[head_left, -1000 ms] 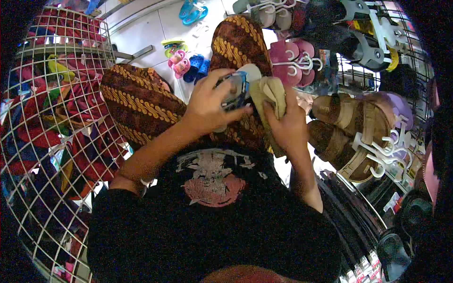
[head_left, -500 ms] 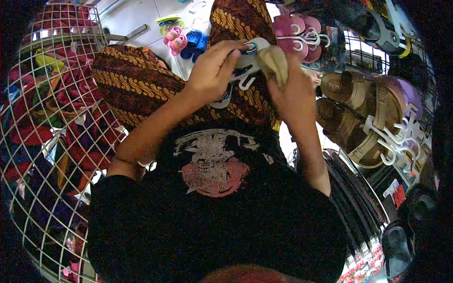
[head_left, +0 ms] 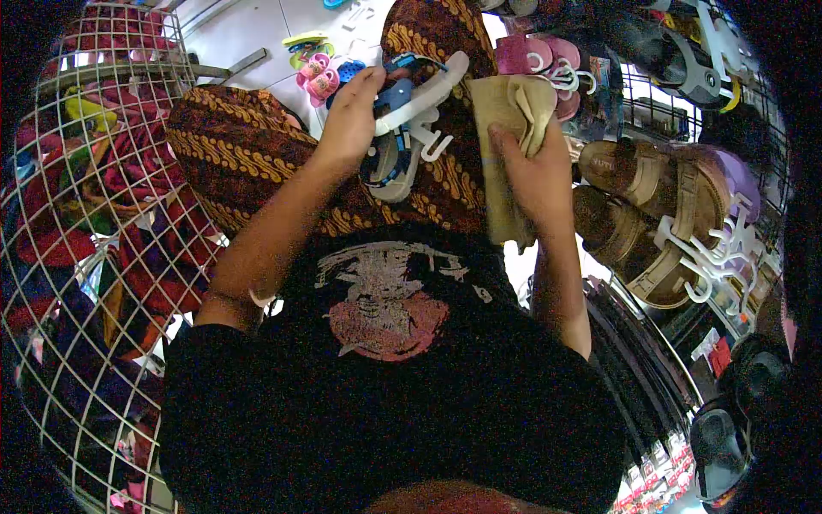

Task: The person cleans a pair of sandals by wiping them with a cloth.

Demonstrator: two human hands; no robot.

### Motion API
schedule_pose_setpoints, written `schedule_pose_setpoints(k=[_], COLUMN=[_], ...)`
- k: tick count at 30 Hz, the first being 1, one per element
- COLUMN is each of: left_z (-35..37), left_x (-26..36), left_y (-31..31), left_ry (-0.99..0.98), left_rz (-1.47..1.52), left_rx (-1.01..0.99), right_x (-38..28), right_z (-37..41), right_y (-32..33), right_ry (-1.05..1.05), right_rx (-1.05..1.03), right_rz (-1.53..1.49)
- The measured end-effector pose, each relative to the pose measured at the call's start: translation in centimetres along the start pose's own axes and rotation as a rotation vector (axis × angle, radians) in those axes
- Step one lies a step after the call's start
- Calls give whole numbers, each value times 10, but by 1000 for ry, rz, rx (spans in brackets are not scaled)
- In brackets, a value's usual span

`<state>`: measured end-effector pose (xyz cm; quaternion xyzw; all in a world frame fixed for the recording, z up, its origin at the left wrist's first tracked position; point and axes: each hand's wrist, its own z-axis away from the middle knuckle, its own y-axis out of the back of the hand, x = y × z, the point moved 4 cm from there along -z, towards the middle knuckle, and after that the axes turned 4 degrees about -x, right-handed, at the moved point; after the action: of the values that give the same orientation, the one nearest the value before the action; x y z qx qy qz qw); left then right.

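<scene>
My left hand (head_left: 353, 116) is closed on a blue and grey sandal (head_left: 424, 96) with a pale sole, tilted over my lap. Its fingers reach in at the straps. A second sandal (head_left: 393, 169) of the same kind hangs below it, joined by a white plastic hanger (head_left: 428, 142). To the right, my right hand (head_left: 533, 167) grips a folded beige cloth (head_left: 497, 154), thumb on top, and the cloth hangs down beside my knee. The cloth and the sandals are apart.
A wire basket (head_left: 94, 214) of colourful items stands at the left. Small pink clogs (head_left: 318, 79) and blue clogs (head_left: 349, 70) lie on the floor (head_left: 248, 34). Brown sandals (head_left: 651, 184), pink slippers (head_left: 524, 55) and white hangers (head_left: 715, 257) are at the right.
The sandal in my left hand has turned and tilted, showing its pale sole edge. My right hand has moved away from the sandals, and the cloth now hangs spread lower.
</scene>
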<state>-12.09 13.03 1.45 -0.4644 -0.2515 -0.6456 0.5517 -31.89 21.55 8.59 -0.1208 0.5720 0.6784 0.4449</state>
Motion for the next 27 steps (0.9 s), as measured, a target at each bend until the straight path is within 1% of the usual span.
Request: schedule_pose_setpoints(k=[2,5,8,11,13,15,17,18,20,22,23,24,27], left_z=[-5,-4,-10,-2,-4,-4,-4,-4,0,-4,-13,-16,-3], left_x=[-15,-16,-31,-20,-26,-27,-25,-27,-23,-31,-47,-44,-18], left_y=[8,13,13,10,10,14,11,10,9,10,14,11,6], left_ry=[81,49,131,118,90,124,221,256,150,126,155,183,-37], left_rz=[-19,-67,222,190,200,244,333,384,356,437,532,629,262], left_rx=[103,205,151,150,86,78,117,175,138,85,51,16,-83], right_x=[5,13,14,18,17,16,15,19,28,20,15,10,3], right_z=[0,5,8,6,6,6,6,5,5,5,6,7,11], right_y=[-4,-14,-20,-23,-24,-27,-28,-29,-33,-30,-28,-26,-20], right_ry=[-67,-170,-243,-224,-228,-212,-179,-169,-151,-163,-169,-168,-164], right_rx=[-88,-185,-285,-323,-340,-349,-341,-340,-335,-320,-314,-312,-290], right_rz=[-116,-451,-625,-659,-651,-638,-614,-602,-575,-526,-501,-527,-564])
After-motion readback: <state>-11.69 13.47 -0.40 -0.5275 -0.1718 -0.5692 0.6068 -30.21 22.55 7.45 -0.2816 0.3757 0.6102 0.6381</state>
